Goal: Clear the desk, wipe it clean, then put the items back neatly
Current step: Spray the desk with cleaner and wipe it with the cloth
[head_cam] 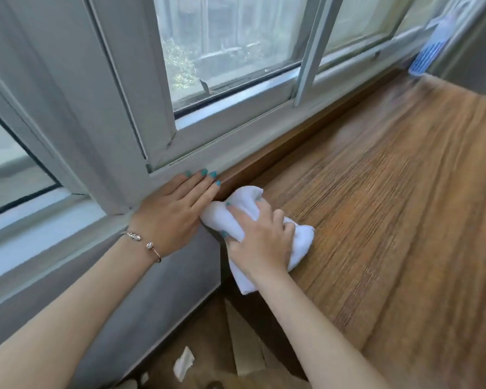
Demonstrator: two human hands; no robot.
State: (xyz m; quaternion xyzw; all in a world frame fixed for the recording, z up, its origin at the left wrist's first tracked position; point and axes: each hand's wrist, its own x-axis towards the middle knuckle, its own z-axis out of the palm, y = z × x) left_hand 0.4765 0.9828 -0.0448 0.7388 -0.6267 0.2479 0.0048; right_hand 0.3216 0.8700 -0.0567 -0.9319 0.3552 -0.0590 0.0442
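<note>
A wooden desk [390, 192] runs along under the window, its top bare in this view. At its near left corner my right hand [260, 240] grips a crumpled white cloth [302, 240] and presses it on the wood. My left hand [177, 209], with a bracelet on the wrist, lies flat with straight fingers against the window frame just left of the cloth, fingertips on the sill ledge.
A grey window frame [208, 130] and sill border the desk's far edge. A blue and white object [429, 51] leans in the far right corner. On the floor below the desk's left end lie paper scraps [183, 363] and cardboard pieces [244, 346].
</note>
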